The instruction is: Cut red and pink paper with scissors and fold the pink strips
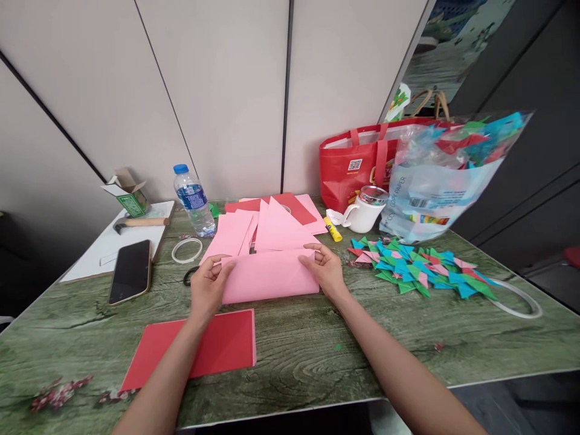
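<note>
A folded sheet of pink paper [270, 278] is held just above the table, long side across me. My left hand [208, 284] pinches its left end between thumb and fingers. At the upper right corner, my right hand [325, 269] grips it the same way. Behind it lie more pink sheets [283, 226], some folded to points, with a red sheet [296, 208] farther back. Partly under my left forearm rests a stack of red paper [222, 347] with a pink edge showing.
Left: phone [130, 272], hammer [142, 222] on a white board, green box [131, 199], tape roll [186, 250], water bottle [194, 202]. Right: glue stick [333, 229], white mug [362, 211], red bag [342, 163], plastic bag of folded paper [426, 196], pile of coloured paper pieces [412, 266], white ring [521, 299].
</note>
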The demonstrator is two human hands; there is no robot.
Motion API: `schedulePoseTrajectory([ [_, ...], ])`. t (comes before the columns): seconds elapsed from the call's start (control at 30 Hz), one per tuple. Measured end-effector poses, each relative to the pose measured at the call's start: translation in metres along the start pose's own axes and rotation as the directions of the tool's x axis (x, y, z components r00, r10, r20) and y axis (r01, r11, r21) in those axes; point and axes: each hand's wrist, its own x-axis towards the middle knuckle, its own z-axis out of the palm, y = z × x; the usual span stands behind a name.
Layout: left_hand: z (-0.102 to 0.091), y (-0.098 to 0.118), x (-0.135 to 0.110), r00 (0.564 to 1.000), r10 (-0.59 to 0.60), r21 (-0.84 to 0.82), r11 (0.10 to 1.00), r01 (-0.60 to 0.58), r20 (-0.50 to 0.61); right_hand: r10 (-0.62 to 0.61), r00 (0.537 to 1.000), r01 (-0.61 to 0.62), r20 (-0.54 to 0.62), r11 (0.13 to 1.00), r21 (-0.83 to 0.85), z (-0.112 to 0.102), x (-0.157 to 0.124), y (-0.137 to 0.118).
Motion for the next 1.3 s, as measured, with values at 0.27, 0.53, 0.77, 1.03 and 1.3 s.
schedulePoseTrajectory([
  [0.27, -0.001, -0.006, 0.006, 0.997, -0.079, -0.120, 0.990, 0.078, -0.007, 0.063, 0.998, -0.062, 0.004, 0.989, 0.134, 0.001, -0.001, -0.007],
  [0.53, 0.000, -0.011, 0.009, 0.995, -0.095, -0.117, 0.989, 0.095, 0.003, 0.120, 0.993, -0.113, -0.010, 0.957, 0.268, 0.002, 0.000, -0.007],
  [0.77, 0.001, -0.012, 0.009, 0.994, -0.107, -0.124, 0.986, 0.107, 0.013, 0.180, 0.981, -0.157, -0.068, 0.952, 0.265, 0.002, 0.001, -0.008],
  [1.03, 0.000, -0.015, 0.010, 0.992, -0.123, -0.140, 0.982, 0.123, 0.007, 0.196, 0.977, -0.165, -0.087, 0.948, 0.273, 0.003, 0.001, -0.009],
  [1.3, 0.001, -0.013, 0.009, 0.992, -0.126, -0.147, 0.981, 0.127, 0.015, 0.199, 0.975, -0.168, -0.100, 0.952, 0.256, 0.002, 0.002, -0.009],
])
